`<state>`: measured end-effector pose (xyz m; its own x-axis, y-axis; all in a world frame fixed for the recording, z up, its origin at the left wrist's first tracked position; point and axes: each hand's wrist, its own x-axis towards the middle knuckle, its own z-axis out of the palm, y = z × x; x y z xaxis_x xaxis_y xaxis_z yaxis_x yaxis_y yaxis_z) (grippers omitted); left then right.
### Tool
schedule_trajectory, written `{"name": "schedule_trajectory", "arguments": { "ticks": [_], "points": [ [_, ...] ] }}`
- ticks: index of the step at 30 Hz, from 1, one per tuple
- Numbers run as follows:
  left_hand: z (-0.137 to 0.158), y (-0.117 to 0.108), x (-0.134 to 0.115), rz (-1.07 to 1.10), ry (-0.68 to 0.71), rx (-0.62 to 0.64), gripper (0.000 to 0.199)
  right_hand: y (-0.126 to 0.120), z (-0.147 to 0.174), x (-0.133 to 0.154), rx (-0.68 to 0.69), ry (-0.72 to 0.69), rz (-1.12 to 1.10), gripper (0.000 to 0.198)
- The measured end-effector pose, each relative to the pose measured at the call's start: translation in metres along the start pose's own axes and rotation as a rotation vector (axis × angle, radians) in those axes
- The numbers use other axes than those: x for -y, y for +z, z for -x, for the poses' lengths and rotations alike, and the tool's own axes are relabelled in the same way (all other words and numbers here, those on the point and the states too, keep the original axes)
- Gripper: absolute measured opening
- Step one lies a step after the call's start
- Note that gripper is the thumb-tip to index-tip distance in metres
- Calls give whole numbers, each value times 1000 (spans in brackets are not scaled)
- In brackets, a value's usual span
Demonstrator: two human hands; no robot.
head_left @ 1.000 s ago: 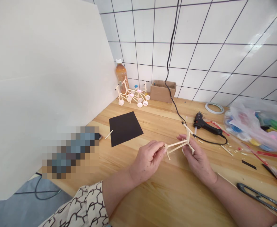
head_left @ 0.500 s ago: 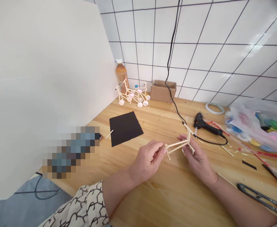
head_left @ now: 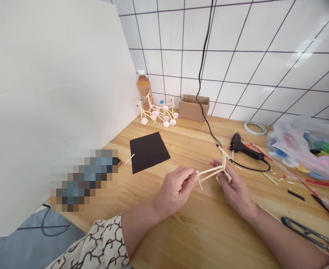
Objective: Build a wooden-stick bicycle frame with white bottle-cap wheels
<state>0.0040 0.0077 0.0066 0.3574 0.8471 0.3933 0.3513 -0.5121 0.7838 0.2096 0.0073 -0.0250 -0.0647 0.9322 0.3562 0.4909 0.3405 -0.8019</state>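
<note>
Between my hands, above the wooden table [head_left: 187,231], is a small bicycle frame made of thin wooden sticks [head_left: 211,172]. My left hand [head_left: 178,186] pinches its left end between thumb and fingers. Around the upright sticks at its right end, my right hand [head_left: 233,190] is closed, with the thumb in front. Dark tips show on the frame's handlebar. No wheels show on this frame. At the back, several finished-looking stick bicycles [head_left: 157,112] with round white wheels stand in front of a bottle [head_left: 144,87].
A black hot glue gun [head_left: 247,149] lies right, its cord nearby. Behind it are a tape roll [head_left: 255,128] and a plastic bag [head_left: 307,145] of colourful caps. A cardboard box [head_left: 194,108], black sheet [head_left: 150,152] and thread snips [head_left: 307,233] also lie about.
</note>
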Motion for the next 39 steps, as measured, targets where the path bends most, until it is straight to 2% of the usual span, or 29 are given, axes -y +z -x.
{"name": "schedule_trajectory", "arguments": {
  "ticks": [39],
  "points": [
    [1,1,2,-12,39,-25,16,1,1,-6,15,-19,-6,32]
  ]
}}
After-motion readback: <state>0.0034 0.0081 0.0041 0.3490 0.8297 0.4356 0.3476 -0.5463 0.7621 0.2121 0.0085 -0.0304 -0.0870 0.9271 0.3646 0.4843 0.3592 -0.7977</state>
